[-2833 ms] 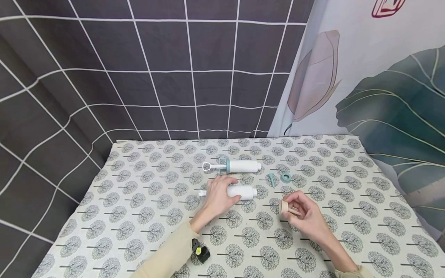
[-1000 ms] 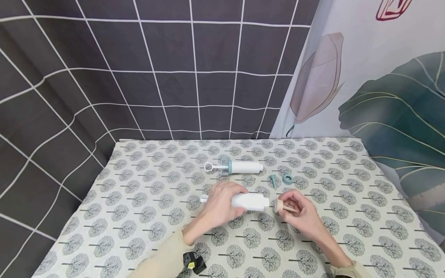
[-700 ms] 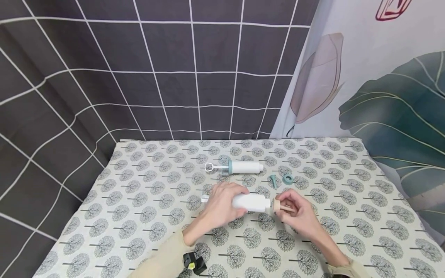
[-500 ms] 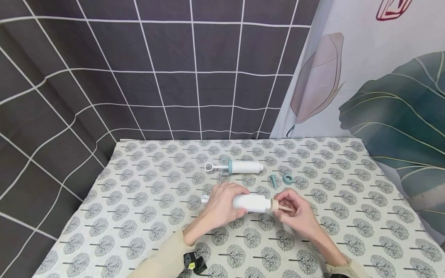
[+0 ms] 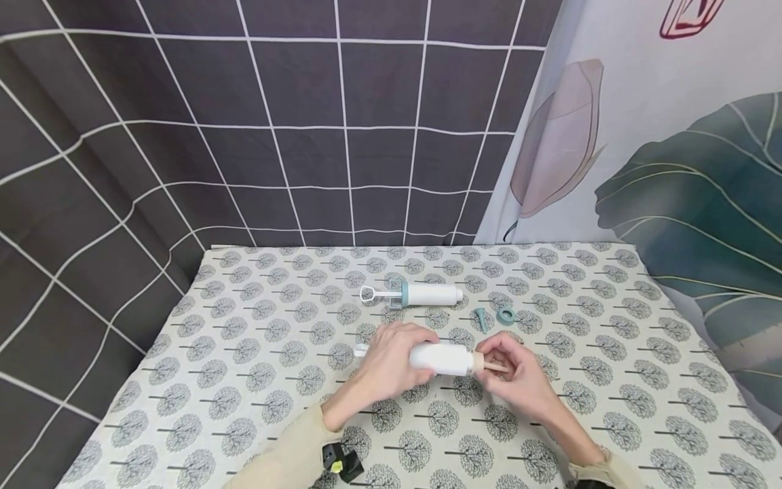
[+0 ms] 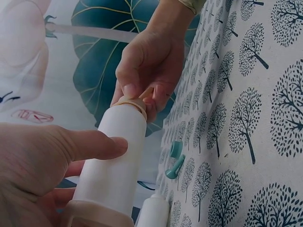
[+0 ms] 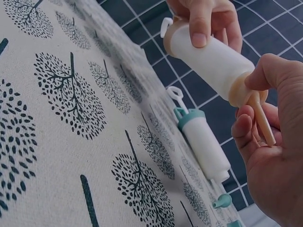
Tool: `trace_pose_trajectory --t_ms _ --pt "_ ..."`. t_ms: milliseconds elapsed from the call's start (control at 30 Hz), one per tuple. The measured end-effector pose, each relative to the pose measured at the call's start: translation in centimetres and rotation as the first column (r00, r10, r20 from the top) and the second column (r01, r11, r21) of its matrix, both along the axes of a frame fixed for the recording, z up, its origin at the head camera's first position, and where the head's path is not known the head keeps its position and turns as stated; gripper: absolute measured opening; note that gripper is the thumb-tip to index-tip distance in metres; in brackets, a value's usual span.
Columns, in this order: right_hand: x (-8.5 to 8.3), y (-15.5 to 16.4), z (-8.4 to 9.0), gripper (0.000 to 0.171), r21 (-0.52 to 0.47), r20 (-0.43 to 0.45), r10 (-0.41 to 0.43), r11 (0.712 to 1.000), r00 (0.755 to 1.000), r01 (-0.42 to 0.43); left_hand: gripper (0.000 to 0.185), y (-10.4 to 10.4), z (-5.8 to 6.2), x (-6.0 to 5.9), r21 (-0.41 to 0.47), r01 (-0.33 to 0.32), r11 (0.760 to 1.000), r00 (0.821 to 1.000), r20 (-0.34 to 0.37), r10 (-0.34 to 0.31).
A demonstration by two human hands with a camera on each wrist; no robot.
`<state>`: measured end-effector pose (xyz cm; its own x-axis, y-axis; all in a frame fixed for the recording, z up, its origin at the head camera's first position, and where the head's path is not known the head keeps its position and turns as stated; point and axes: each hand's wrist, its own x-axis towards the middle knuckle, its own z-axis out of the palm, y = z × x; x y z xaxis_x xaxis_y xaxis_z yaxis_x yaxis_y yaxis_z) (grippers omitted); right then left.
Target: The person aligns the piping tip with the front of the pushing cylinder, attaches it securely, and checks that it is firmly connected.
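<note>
My left hand [image 5: 391, 363] grips the white barrel [image 5: 442, 358] of a large plunger syringe, thumb along its top. It lies sideways, a peach collar [image 6: 97, 217] at its rear and a small white handle [image 7: 166, 27] behind. At its front end, my right hand [image 5: 522, 377] pinches a peach ring cap [image 7: 240, 90] between thumb and fingers. The cap sits right against the barrel's mouth. From the cap a slim tapered peach nozzle [image 7: 264, 124] points back into the right palm. Some of the right fingers are hidden behind the cap.
A second white syringe [image 5: 432, 294] with a teal collar and looped plunger lies farther back. To its right are a teal nozzle [image 5: 481, 319] and a teal ring cap [image 5: 506, 315]. The tree-print cloth [image 5: 244, 407] covers the table, with a dark grid curtain [image 5: 275, 156] behind.
The left hand has lifted the syringe barrel and brought it toward the right hand. The right hand has moved left, carrying the peach cap from a gap up against the barrel's mouth.
</note>
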<state>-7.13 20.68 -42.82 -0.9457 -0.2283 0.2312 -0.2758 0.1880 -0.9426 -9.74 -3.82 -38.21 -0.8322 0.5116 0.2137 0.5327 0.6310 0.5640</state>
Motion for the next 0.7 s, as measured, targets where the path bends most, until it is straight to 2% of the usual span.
trace_pose_trajectory --t_ms 400,700 --pt "-0.12 -0.15 0.04 0.034 0.047 0.004 0.006 0.999 1.0 -0.006 0.042 -0.12 0.26 0.01 -0.028 0.021 0.999 1.0 -0.004 -0.021" --pt "-0.07 -0.29 0.1 0.036 0.028 -0.003 0.025 0.999 1.0 -0.025 0.042 -0.15 0.32 0.03 -0.035 0.024 0.999 1.0 0.004 -0.024"
